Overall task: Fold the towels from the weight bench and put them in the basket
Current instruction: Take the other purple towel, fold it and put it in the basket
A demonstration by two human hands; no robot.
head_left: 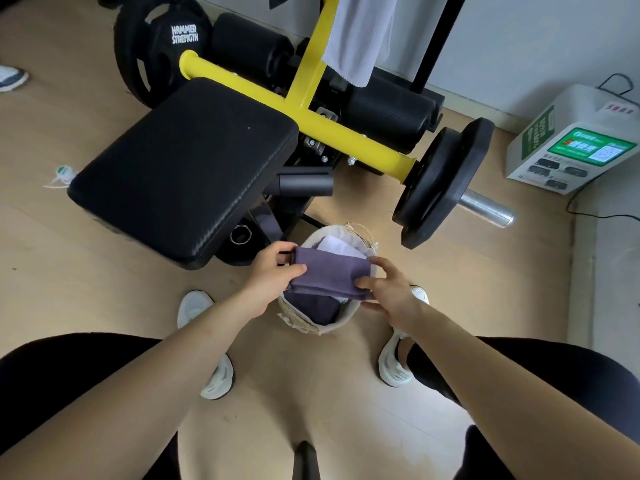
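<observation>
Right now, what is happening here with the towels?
A person holds a folded purple towel with both hands, left hand and right hand, just above the basket on the floor. The basket already holds a white towel and a dark one. One more white towel hangs on the weight bench's yellow frame.

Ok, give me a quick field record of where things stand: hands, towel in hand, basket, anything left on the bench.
left hand: grips the left end of the folded purple towel
right hand: grips its right end
towel position: held over the basket, not yet released
basket contents: a white towel and a dark one
left to do: white towel on the yellow frame, still hanging
bench pad: bare
</observation>
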